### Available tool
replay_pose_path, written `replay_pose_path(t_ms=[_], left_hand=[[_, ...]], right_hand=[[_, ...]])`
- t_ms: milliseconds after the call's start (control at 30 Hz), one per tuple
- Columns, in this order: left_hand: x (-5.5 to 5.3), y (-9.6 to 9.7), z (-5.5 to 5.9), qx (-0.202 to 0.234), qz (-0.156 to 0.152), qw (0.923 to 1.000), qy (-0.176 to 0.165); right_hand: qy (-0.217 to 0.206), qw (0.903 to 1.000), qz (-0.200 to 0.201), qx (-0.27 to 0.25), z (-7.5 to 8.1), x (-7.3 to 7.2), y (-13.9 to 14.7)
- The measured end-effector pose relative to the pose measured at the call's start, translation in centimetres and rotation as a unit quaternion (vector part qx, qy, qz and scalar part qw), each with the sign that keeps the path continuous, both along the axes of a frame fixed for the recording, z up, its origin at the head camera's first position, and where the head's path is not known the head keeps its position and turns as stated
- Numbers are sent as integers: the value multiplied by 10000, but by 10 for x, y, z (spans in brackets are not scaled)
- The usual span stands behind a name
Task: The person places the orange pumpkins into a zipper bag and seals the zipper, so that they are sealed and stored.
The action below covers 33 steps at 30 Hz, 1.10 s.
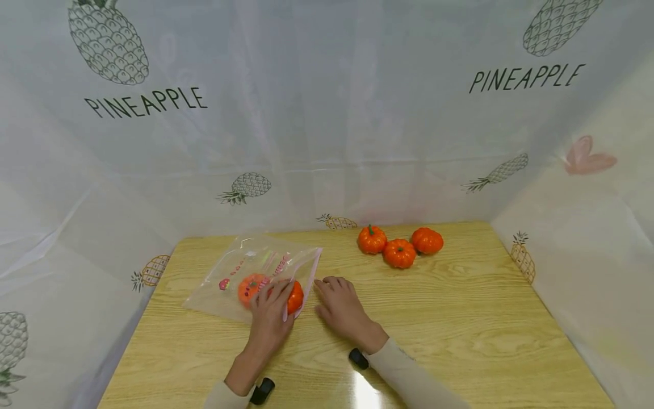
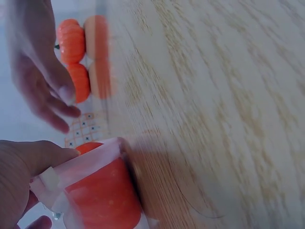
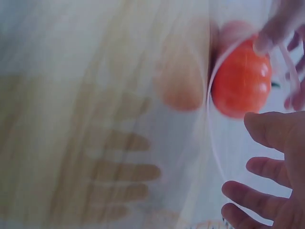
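A clear zip bag (image 1: 240,272) lies on the wooden table (image 1: 460,318), left of centre. It holds two small orange pumpkins, one deep inside (image 1: 248,287) and one at the mouth (image 1: 296,296). My left hand (image 1: 273,304) curls over the bag's mouth and grips its edge by that pumpkin; the left wrist view shows the bag edge (image 2: 81,164) and the pumpkin (image 2: 102,195) against my palm (image 2: 21,176). My right hand (image 1: 337,301) lies just right of the bag mouth, fingers spread and holding nothing. The right wrist view shows the same spread hand (image 3: 271,176) near the pumpkin (image 3: 240,83).
Three more orange pumpkins (image 1: 371,240) (image 1: 399,253) (image 1: 427,241) sit in a cluster at the table's back, right of centre. White sheets printed with pineapples (image 1: 327,113) wall the table in on three sides. A bright glare spot lies near the front edge (image 1: 365,392).
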<state>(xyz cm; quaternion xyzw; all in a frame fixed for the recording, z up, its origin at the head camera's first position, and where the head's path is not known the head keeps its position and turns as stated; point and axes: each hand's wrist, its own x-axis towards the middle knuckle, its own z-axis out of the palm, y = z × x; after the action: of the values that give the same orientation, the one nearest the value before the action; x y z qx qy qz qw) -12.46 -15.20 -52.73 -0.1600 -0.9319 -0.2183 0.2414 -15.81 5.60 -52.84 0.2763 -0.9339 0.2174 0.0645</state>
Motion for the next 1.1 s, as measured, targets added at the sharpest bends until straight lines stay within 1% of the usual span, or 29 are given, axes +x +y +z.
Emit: replay_pose_path(t_ms=[100, 233, 433, 567, 733, 933, 1100], left_hand=[[1, 0, -1, -11, 5, 10000, -5], [2, -1, -2, 29, -27, 10000, 25], [2, -2, -3, 77, -49, 10000, 19], [2, -2, -2, 87, -56, 9999, 19], [3, -2, -2, 83, -57, 9999, 67], [3, -2, -1, 66, -48, 9999, 68], [2, -2, -1, 79, -42, 10000, 13]], right_hand=[[-41, 9999, -70, -108, 1, -1, 15], [94, 9995, -227, -191, -1, -4, 36], [305, 9976, -617, -107, -6, -7, 66], [478, 9956, -802, -109, -7, -9, 83], [715, 9920, -1037, -102, -4, -12, 101], [736, 9894, -1231, -235, -2, -15, 118], [738, 9858, -1487, -261, 0, -19, 131]])
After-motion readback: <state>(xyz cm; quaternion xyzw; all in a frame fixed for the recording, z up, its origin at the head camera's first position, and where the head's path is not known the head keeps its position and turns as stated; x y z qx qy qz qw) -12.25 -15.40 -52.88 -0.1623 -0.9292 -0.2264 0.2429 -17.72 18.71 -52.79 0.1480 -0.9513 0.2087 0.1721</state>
